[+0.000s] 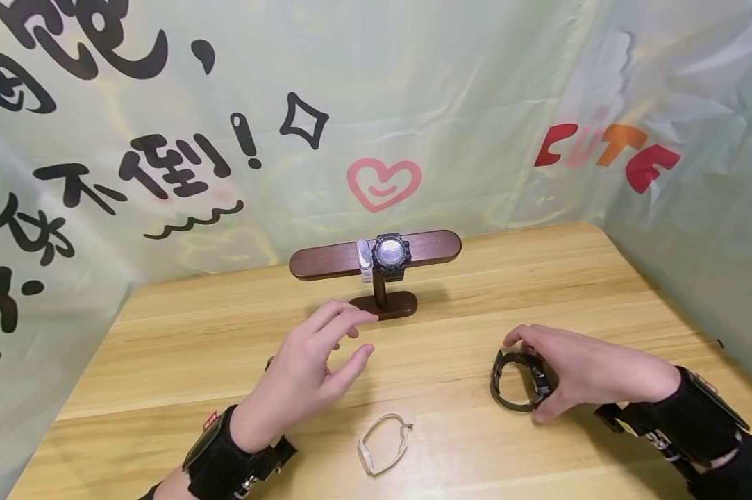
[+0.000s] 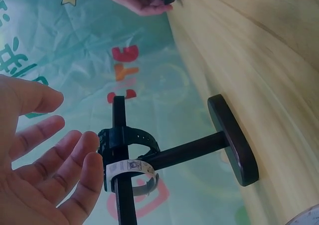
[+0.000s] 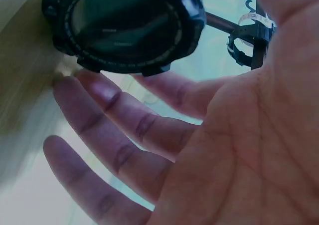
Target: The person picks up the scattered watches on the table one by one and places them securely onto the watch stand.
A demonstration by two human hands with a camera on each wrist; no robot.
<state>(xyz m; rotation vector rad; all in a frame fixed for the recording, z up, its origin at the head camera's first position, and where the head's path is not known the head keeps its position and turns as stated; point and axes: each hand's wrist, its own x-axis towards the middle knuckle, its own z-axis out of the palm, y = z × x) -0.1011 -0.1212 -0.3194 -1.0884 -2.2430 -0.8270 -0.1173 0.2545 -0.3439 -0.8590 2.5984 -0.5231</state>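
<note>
My right hand [image 1: 578, 364] grips a black wristwatch [image 1: 522, 382] between thumb and fingers, low at the right of the table; its strap forms a loop. In the right wrist view the round watch face fills the top, against the fingers. The left hand [image 1: 316, 364] hovers with loosely bent fingers and holds nothing. Just beyond it stands a dark wooden watch stand [image 1: 319, 262] bearing a black sports watch [image 1: 390, 252] and a slim pale band [image 1: 364, 258] side by side. A cream-strapped watch [image 1: 366, 455] lies looped on the table near the front.
A small dark thing [image 1: 269, 362] peeks out behind the left hand, mostly hidden. The wooden table [image 1: 182, 333] ends at a printed cloth backdrop [image 1: 475, 90] behind and at the sides. Black camera straps [image 1: 219, 451] wrap both wrists.
</note>
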